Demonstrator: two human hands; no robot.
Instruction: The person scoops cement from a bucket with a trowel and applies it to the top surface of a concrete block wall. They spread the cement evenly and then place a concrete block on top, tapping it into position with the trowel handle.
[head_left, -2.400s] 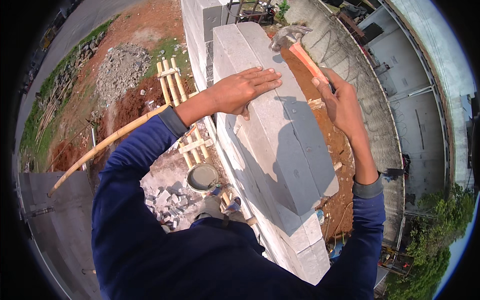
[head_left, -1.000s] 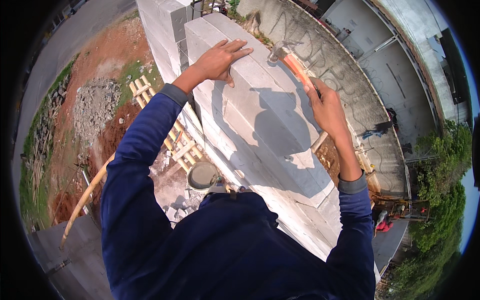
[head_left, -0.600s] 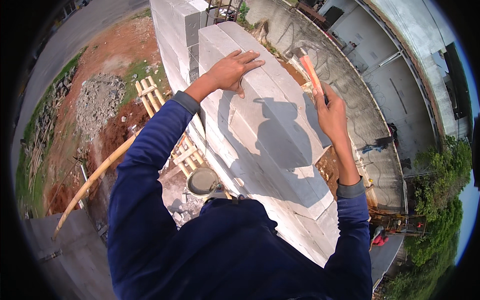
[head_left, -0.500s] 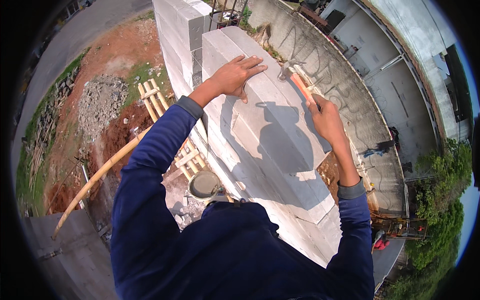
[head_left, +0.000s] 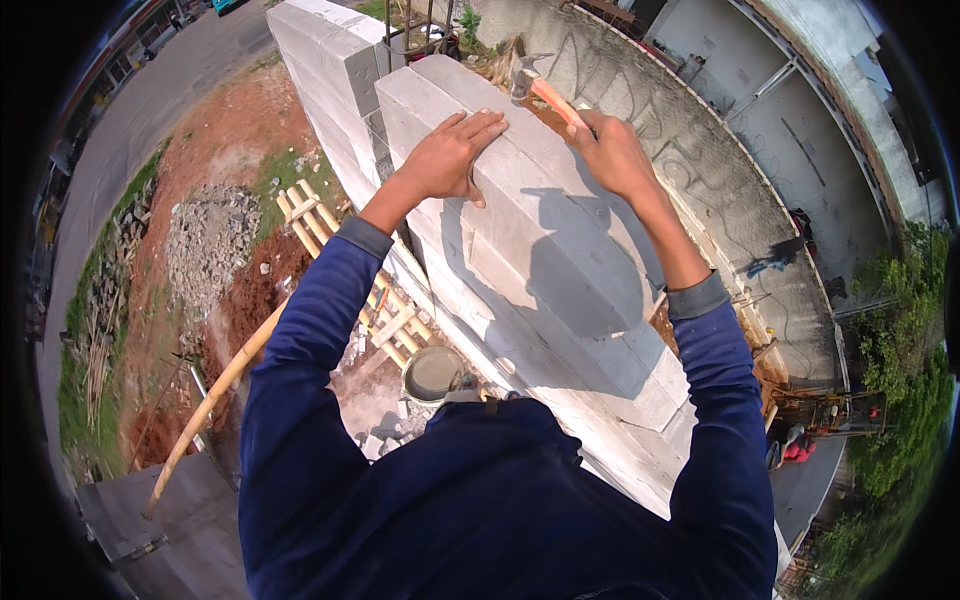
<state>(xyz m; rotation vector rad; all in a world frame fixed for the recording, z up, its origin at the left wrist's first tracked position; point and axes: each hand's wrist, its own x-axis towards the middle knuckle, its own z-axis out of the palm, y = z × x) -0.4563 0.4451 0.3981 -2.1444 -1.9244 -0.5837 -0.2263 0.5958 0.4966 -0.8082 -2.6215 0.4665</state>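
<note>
A wall of pale grey lightweight blocks (head_left: 505,215) runs away from me, its top course lying under my arms. My left hand (head_left: 452,157) rests on the far block, palm down with the fingers stretched over its top and the thumb along its side. In my right hand (head_left: 612,150) is a hammer (head_left: 550,97) with an orange handle. Its metal head is at the far right edge of the block, beside the top surface; whether it touches cannot be made out. My shadow falls across the nearer blocks.
Another stretch of block wall (head_left: 335,70) stands far left, with upright steel bars (head_left: 425,30) beside it. Bamboo scaffolding (head_left: 395,320) and a bucket of grey mortar (head_left: 435,374) are below on the left. A rendered boundary wall (head_left: 690,160) curves along the right.
My right hand has carried the hammer up and to the left, toward the block's far end. My left hand stays on the block, and the whole view has shifted slightly.
</note>
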